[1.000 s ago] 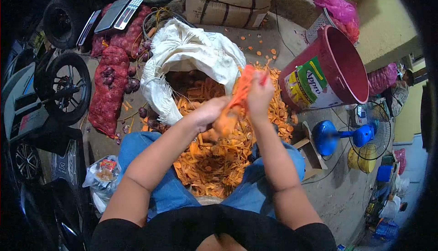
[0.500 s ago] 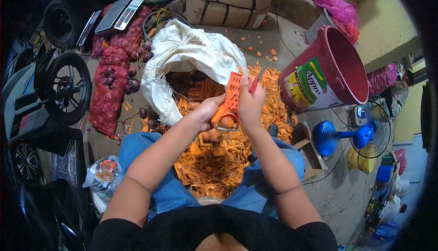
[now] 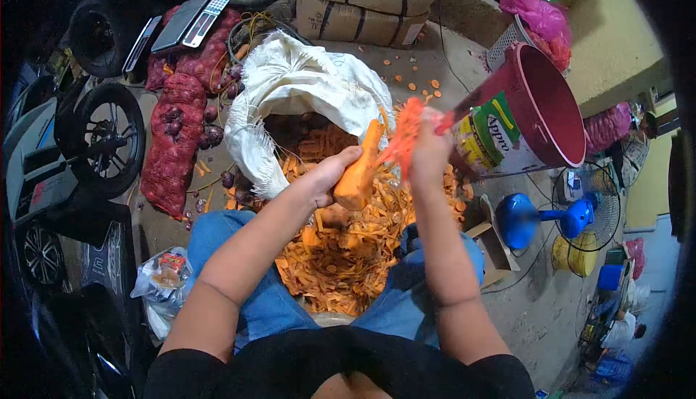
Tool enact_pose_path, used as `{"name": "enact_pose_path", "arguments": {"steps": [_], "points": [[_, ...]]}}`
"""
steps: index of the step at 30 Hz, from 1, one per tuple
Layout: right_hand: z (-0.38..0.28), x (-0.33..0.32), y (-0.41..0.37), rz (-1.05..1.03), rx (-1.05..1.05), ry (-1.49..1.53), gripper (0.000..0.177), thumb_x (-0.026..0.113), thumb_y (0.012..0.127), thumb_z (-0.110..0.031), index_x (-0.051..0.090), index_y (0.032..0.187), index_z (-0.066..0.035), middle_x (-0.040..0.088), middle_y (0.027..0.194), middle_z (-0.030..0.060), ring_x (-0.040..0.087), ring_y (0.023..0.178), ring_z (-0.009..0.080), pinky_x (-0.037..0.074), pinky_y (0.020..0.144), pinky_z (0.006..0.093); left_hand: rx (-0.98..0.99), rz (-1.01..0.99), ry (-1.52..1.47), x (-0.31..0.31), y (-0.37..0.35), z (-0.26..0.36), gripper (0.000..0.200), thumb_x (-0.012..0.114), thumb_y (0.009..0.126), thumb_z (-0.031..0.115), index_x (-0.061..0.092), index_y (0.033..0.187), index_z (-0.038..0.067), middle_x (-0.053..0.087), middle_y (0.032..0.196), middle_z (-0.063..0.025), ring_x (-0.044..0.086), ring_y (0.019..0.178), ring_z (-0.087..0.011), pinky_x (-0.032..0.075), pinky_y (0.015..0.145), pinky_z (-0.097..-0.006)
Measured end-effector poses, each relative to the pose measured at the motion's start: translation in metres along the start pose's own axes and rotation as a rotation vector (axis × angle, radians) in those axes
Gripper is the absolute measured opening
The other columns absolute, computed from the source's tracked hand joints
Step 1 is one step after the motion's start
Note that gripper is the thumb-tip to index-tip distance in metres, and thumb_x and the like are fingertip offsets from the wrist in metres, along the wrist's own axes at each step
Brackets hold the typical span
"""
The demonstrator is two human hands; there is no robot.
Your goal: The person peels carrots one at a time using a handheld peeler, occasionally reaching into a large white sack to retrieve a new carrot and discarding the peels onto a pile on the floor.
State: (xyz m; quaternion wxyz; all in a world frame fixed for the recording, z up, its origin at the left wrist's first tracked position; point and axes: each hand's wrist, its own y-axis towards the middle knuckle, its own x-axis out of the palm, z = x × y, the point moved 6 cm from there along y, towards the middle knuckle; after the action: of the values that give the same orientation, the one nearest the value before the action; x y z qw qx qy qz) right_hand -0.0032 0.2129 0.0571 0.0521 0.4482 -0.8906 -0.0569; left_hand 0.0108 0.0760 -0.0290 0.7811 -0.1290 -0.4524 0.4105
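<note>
My left hand (image 3: 329,179) is closed around the lower part of a thick orange carrot (image 3: 358,175), which tilts up and away from me. My right hand (image 3: 431,161) grips an orange-red perforated peeler (image 3: 407,132), smeared by motion, just right of the carrot. A red handle (image 3: 444,122), seen earlier as a knife's, also sticks out of that fist; its blade is too blurred to make out. Beneath both hands lies a heap of carrot peelings (image 3: 330,283), between my knees. An opened white woven sack (image 3: 319,72) stands just beyond, with carrot pieces at its mouth.
On the right a dark red bucket (image 3: 475,120) leans near a blue fan (image 3: 518,217) and a cardboard box (image 3: 493,250). Net bags of red onions (image 3: 174,159) and a scale (image 3: 181,25) lie left, beside a motorbike wheel (image 3: 109,141). Strapped cartons (image 3: 362,14) stand at the back.
The peeler in my right hand has swung right and away from the carrot, which it covered before. The carrot now shows along its length in my left hand, which has hardly moved.
</note>
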Motion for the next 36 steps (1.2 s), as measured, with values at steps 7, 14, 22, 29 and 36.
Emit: {"name": "enact_pose_path", "arguments": {"steps": [7,14,22,29,36], "points": [[0.032,0.006,0.002,-0.016,-0.209,-0.318,0.019,0.043,0.081,-0.016,0.049,0.074,0.002,0.049,0.061,0.0114,0.043,0.056,0.0159,0.036,0.053,0.0302,0.092,-0.024,0.107,0.015,-0.003,-0.001,0.034,0.027,0.087,0.028,0.04,0.109,0.007,0.054,0.088,-0.0062,0.055,0.075,-0.0136,0.047,0.062,-0.0273],[0.031,-0.066,0.061,0.364,0.024,-0.045,0.021,0.044,0.081,-0.017,0.049,0.073,0.002,0.051,0.064,0.0048,0.045,0.056,0.0125,0.038,0.053,0.0277,0.05,-0.243,0.169,0.028,-0.015,-0.005,0.038,0.031,0.085,0.031,0.034,0.115,0.007,0.053,0.081,-0.01,0.055,0.069,-0.0172,0.047,0.06,-0.0285],[0.002,0.02,-0.026,-0.171,-0.153,-0.283,0.02,0.045,0.081,-0.017,0.049,0.073,0.0,0.047,0.06,0.004,0.043,0.056,0.0115,0.037,0.052,0.0268,0.108,0.007,-0.143,0.007,0.004,-0.001,0.037,0.028,0.086,0.034,0.044,0.102,0.005,0.055,0.088,-0.0084,0.056,0.071,-0.018,0.048,0.062,-0.0308],[0.07,-0.077,0.085,0.327,-0.229,-0.237,0.022,0.042,0.082,-0.018,0.049,0.073,0.002,0.05,0.062,0.0064,0.044,0.054,0.0154,0.037,0.052,0.0294,0.03,-0.106,0.207,0.035,-0.025,-0.012,0.037,0.029,0.086,0.033,0.043,0.105,0.005,0.055,0.085,-0.0077,0.056,0.072,-0.0143,0.046,0.064,-0.0277],[0.022,-0.02,0.033,0.105,-0.093,0.058,0.018,0.045,0.081,-0.016,0.049,0.075,0.0,0.05,0.069,0.001,0.044,0.059,0.0084,0.037,0.053,0.0233,-0.068,0.011,-0.067,0.007,-0.012,-0.003,0.038,0.033,0.084,0.034,0.046,0.1,0.002,0.055,0.085,-0.0097,0.057,0.067,-0.0192,0.048,0.06,-0.0331]]}}
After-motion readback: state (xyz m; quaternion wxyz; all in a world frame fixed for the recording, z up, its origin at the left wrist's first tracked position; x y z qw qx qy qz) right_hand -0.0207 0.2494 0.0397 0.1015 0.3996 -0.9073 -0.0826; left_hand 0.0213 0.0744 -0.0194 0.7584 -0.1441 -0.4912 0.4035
